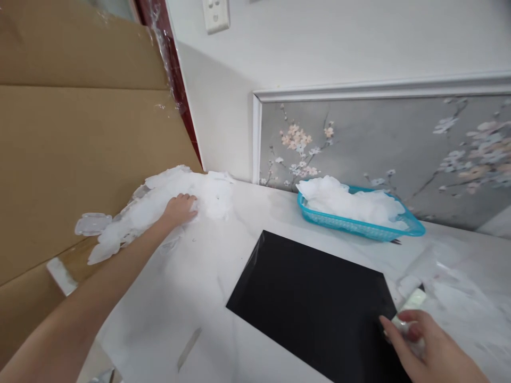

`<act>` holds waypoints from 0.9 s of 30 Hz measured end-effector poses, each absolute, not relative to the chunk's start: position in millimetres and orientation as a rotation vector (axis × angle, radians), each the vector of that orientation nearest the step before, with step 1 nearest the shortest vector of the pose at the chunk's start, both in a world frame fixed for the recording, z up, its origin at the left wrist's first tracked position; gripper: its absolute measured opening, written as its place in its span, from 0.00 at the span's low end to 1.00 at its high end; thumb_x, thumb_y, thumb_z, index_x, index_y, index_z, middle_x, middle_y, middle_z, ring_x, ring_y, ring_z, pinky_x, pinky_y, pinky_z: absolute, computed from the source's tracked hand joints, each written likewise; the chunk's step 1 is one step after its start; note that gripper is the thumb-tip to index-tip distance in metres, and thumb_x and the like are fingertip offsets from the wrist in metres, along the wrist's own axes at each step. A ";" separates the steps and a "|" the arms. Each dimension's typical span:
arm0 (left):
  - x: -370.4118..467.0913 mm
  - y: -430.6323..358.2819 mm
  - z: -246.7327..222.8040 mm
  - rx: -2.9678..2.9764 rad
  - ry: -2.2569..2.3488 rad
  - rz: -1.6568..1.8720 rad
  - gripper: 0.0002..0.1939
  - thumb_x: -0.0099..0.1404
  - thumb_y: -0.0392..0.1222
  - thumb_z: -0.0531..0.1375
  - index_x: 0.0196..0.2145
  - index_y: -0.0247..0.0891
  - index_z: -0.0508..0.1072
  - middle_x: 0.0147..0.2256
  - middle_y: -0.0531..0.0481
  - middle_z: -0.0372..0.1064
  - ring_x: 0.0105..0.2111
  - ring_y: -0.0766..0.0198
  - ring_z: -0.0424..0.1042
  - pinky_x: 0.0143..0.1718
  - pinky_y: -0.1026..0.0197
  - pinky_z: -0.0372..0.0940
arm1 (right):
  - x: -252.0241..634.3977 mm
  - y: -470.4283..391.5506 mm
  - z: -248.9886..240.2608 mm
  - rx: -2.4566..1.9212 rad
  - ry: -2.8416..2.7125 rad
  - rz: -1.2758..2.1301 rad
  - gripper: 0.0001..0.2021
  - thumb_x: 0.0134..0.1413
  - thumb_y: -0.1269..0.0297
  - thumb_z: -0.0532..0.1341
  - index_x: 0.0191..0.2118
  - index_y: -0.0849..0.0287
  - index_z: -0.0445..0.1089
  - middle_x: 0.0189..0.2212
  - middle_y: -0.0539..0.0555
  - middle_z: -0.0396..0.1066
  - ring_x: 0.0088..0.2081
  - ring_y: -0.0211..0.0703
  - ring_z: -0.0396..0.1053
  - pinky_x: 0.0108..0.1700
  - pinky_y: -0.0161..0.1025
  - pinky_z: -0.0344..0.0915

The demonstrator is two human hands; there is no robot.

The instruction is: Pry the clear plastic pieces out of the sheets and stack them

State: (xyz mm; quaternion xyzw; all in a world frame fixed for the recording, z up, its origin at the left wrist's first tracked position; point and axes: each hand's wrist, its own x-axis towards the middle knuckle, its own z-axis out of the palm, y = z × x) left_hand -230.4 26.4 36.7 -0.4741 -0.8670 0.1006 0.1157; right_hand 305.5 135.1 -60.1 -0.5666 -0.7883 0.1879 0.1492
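Note:
My left hand (pixel 181 209) reaches out to the pile of thin white pieces (pixel 159 194) at the back left of the table. Its fingers are curled down at the pile's right edge, on something clear or white that I cannot make out. My right hand (pixel 427 340), at the lower right, is closed around a pale green and white tool (pixel 411 304) with a dark tip, perhaps a cutter. Below that hand's fingers is the right part of a flat black sheet (pixel 315 303), which lies on the white marbled table (pixel 207 282).
A blue basket (pixel 359 229) with white pieces stands against the wall, under a framed flower picture (pixel 359 138). Clear plastic (pixel 451 276) lies at the right. A large cardboard panel (pixel 80 159) borders the left side. A thin grey strip (pixel 189 348) lies near the front.

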 end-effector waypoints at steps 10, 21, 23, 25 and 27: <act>-224.8 63.8 38.9 -1.638 -2.249 0.339 0.12 0.65 0.45 0.55 0.41 0.34 0.70 0.44 0.46 0.67 0.47 0.58 0.65 0.50 0.48 0.59 | 301.6 139.4 -53.1 -1.590 -2.249 0.528 0.15 0.52 0.48 0.50 0.35 0.54 0.62 0.30 0.56 0.69 0.28 0.46 0.70 0.32 0.41 0.65; -211.6 77.4 116.7 -1.342 -2.128 0.000 0.20 0.68 0.40 0.41 0.44 0.27 0.68 0.45 0.32 0.65 0.50 0.46 0.61 0.49 0.46 0.53 | 301.3 132.6 -43.7 -1.570 -2.062 0.662 0.13 0.45 0.54 0.49 0.34 0.54 0.62 0.19 0.48 0.64 0.15 0.39 0.60 0.23 0.37 0.59; -204.5 81.6 139.5 -1.316 -2.110 -0.055 0.18 0.67 0.39 0.42 0.44 0.27 0.68 0.45 0.34 0.66 0.50 0.47 0.61 0.49 0.47 0.53 | 305.1 136.2 -44.9 -1.589 -2.086 0.732 0.15 0.43 0.52 0.51 0.34 0.54 0.65 0.20 0.49 0.66 0.16 0.39 0.61 0.22 0.37 0.60; -194.8 85.6 158.8 -1.298 -2.089 -0.112 0.18 0.68 0.39 0.42 0.44 0.28 0.67 0.45 0.38 0.65 0.50 0.50 0.61 0.51 0.48 0.52 | 310.4 140.5 -46.4 -1.613 -2.064 0.780 0.17 0.43 0.51 0.51 0.34 0.54 0.68 0.22 0.51 0.69 0.18 0.41 0.65 0.24 0.38 0.62; -181.6 89.7 172.9 -1.293 -2.069 -0.171 0.19 0.69 0.41 0.41 0.44 0.28 0.66 0.45 0.41 0.65 0.51 0.53 0.60 0.53 0.50 0.52 | 316.0 143.5 -45.8 -1.638 -2.028 0.812 0.18 0.44 0.50 0.52 0.35 0.54 0.70 0.26 0.53 0.73 0.22 0.44 0.69 0.26 0.39 0.66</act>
